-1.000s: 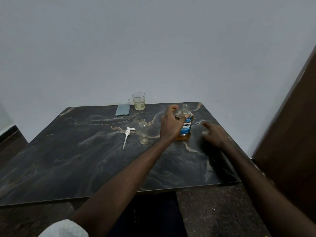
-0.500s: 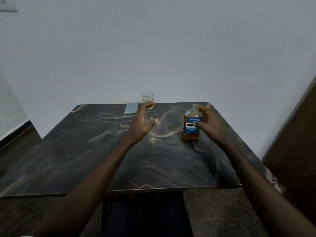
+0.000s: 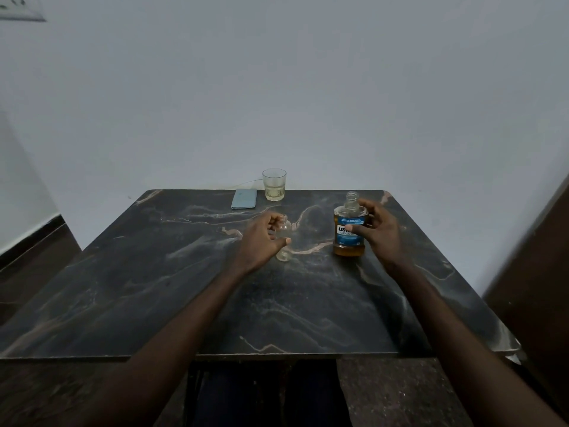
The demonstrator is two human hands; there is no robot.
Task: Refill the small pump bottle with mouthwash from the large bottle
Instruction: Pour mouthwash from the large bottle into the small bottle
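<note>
I've moved my left hand point(image 3: 261, 241) off the large bottle point(image 3: 349, 232); its grip now curls round the small bottle point(image 3: 284, 231), my right hand point(image 3: 377, 234) grasping the large bottle. Pouring comes next, I reckon.

I saw the small bottle point(image 3: 284, 232) standing on the table point(image 3: 154, 272), left of the large bottle point(image 3: 349, 238). Behind them, the phone point(image 3: 244, 199) lay just left of the glass point(image 3: 274, 184).
</note>
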